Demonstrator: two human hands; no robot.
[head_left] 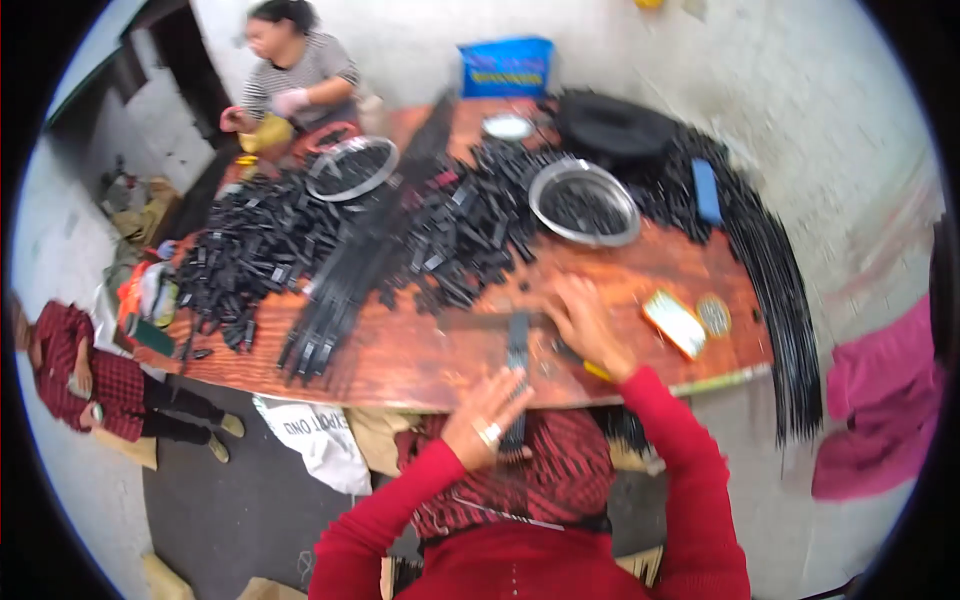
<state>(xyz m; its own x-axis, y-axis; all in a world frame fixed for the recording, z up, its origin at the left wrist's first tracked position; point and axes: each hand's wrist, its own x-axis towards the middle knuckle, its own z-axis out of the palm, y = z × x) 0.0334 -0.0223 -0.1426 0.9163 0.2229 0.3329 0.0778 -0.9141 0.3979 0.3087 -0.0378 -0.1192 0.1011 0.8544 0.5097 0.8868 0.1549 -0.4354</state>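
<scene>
A narrow bundle of flat black strips (pixel 518 340) runs from the table's near edge toward my lap. My left hand (pixel 485 418), with a ring or band on it, is closed around the bundle at the edge. My right hand (pixel 590 325) is on the tabletop to the right, fingers spread, its thumb close to the end of a thin dark brown bar (pixel 470 321). That bar lies crosswise at the bundle's far end. Whether the thumb touches the bar is too blurred to tell. A yellow piece (pixel 597 371) shows under my right wrist.
The reddish wooden table (pixel 400 365) holds heaps of black pieces (pixel 265 255), long black strips (pixel 335 300) and metal basins (pixel 585 238). At right are a white-and-orange box (pixel 675 323), a round tin (pixel 713 315) and hanging black strips (pixel 790 350). A person (pixel 300 80) works across the table; another (pixel 85 370) is at left.
</scene>
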